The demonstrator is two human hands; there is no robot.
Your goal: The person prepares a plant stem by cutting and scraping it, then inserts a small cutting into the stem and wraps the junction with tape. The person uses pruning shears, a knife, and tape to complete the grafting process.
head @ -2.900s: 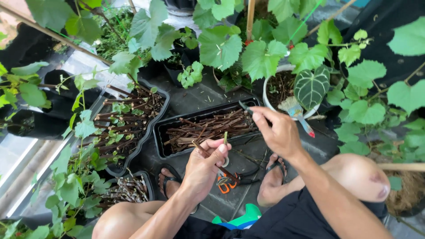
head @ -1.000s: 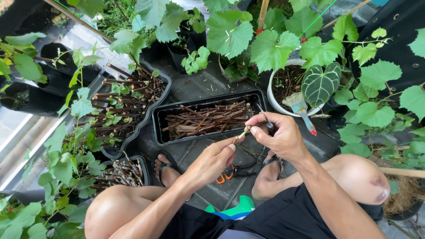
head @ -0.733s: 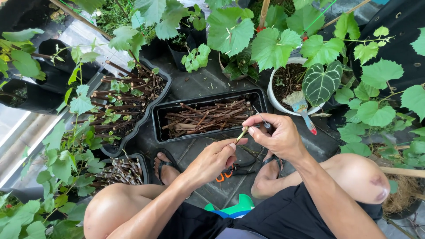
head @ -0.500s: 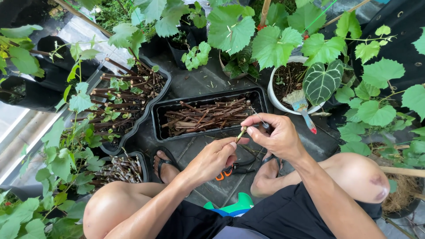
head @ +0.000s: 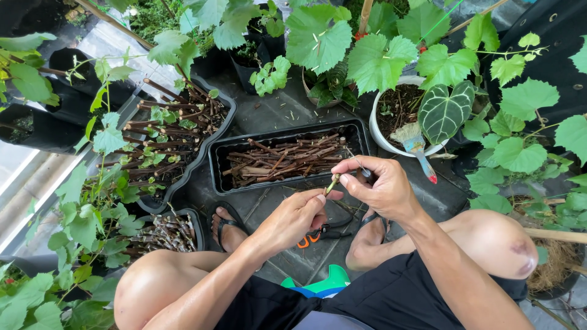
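Above the black tray (head: 217, 160) of brown twigs (head: 281, 160), your left hand (head: 293, 219) pinches a short green cutting (head: 332, 183) while your right hand (head: 382, 189) pinches its tip, apparently trimming or wrapping it; next likely needs steady fingers. Beside it, another tray (head: 223, 125) holds sprouting sticks (head: 165, 131).

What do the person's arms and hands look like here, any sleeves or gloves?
Both arms are bare to the frame edge, with no sleeves in view. The left hand and right hand wear no gloves, and no rings or watch show. Black shorts cover the lap.
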